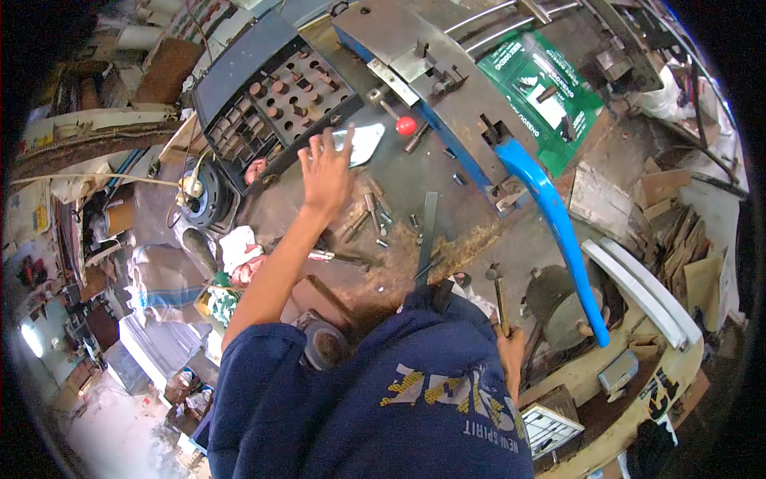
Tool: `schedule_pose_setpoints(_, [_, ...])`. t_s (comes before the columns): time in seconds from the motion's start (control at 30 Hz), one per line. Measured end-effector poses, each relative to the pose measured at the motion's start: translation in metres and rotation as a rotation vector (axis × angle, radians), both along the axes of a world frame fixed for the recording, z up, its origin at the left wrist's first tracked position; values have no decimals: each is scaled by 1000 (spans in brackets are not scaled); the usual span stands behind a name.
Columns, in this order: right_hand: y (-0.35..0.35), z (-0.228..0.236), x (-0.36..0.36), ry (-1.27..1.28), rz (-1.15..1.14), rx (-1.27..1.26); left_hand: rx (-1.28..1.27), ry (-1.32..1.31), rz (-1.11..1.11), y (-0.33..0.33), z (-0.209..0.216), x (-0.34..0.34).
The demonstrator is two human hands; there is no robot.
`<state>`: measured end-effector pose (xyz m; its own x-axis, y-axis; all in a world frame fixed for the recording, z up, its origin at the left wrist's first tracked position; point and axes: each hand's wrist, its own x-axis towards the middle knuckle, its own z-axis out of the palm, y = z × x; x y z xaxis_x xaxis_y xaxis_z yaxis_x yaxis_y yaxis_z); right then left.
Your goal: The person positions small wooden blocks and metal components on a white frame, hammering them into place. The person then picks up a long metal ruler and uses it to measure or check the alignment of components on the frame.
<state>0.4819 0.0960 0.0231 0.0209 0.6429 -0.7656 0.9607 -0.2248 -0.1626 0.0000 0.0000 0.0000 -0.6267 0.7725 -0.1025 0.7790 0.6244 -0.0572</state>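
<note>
Logging hands first: I'm seeing the left hand [325, 180] spreading its fingers, gripping nothing, its index finger overlapping a shiny plate [368, 145]; whether they're touching, I'm not managing to tell. The right hand [511, 345] is closing around the low end of a hammer [500, 297], which is pointing head-away beside the person's right side.

Handling, my guess: I'm expecting the hammer to be head-heavy, stiff, hard to break, so I'm favouring that low handle hold. The plate is lying on the bench [399, 172] between the tool case [251, 48] and the red knob [406, 125]; I'm judging it light, rigid, slippery, so I'm marking opposite edges as the hold.

Counting: I'm getting one hammer, one plate, one case, one red knob, one blue lever [562, 211], one flat bar [426, 239], one green sheet [589, 112], two pale curved strips [630, 287]. Loose metal pins [370, 211] are lying beyond five, overlapping, so I'm not giving an exact figure.
</note>
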Motion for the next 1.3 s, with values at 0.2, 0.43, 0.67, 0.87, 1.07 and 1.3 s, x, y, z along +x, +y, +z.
schedule_pose_setpoints(0.2, [-4, 12, -13, 11, 20, 165, 198, -8, 20, -42, 18, 14])
schedule_pose_setpoints(0.43, [3, 3, -3, 48, 46, 30, 375, -669, 234, -63, 20, 79])
schedule_pose_setpoints(0.67, [-18, -15, 18, 208, 82, 130, 128, -840, -6, -14, -6, 196])
schedule_pose_setpoints(0.87, [-25, -15, 20, 158, -7, 123, -15, -780, -208, 3, -49, 174])
schedule_pose_setpoints(1.07, [-75, -33, 89, 118, -356, 289, 27, -1034, -563, 79, 39, 188])
schedule_pose_setpoints(1.3, [-157, 34, 191, 27, -806, 534, -342, -1384, -545, 124, 66, 347])
